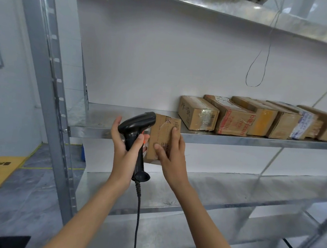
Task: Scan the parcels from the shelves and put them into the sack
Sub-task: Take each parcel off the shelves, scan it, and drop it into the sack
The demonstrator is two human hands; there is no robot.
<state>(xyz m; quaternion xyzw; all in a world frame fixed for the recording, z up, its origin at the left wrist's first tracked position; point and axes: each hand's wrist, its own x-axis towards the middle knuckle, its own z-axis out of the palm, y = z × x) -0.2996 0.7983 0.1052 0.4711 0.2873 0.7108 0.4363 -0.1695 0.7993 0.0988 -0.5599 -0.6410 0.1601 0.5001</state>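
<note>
1. Scanning was underway at frame centre: left hand (124, 150) was wrapped around the handle of the black corded scanner (136, 129), its head right against the parcel (162, 138).
2. Right hand (171, 155) held that small cardboard parcel, thumb across the near face, fingers apparently curled behind, though hidden.
3. Parcel sat in the air just in front of the shelf edge (235, 140); a row of boxes (257, 117) remained at right centre.
4. Judged light and rigid; taped card could be slick, so grip across opposite faces.
5. Sack was not in view.
</note>
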